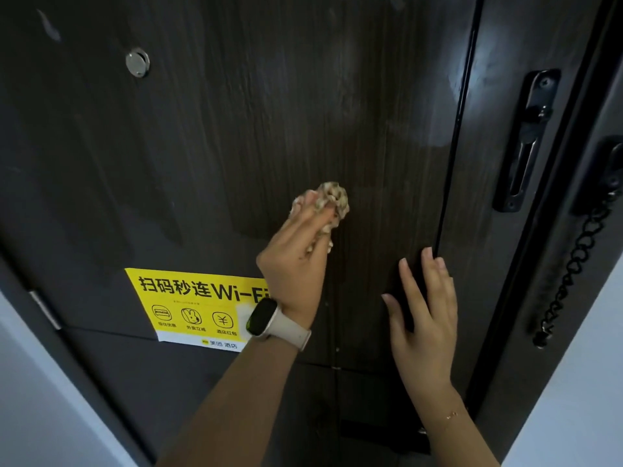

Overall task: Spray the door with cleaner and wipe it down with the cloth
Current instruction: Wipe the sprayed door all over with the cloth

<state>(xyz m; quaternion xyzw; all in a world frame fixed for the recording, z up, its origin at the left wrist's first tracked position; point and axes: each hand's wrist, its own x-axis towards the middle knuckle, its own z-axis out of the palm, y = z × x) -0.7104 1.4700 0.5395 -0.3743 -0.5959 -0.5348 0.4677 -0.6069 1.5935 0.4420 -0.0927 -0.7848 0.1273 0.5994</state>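
Observation:
A dark wood-grain door (219,136) fills the view. My left hand (296,261), with a watch on its wrist, holds a bunched beige patterned cloth (332,197) against the door's middle. The fingers curl over the cloth. My right hand (426,308) lies flat on the door to the right, fingers straight and spread, beside a vertical black groove (455,136). Damp streaks show on the panel above the cloth. No spray bottle is in view.
A yellow Wi-Fi sticker (188,305) is stuck on the door, left of my left wrist. A metal peephole (137,63) sits at the upper left. A black chain-lock plate (526,139) and hanging chain (573,274) are at the right. Pale walls flank the frame.

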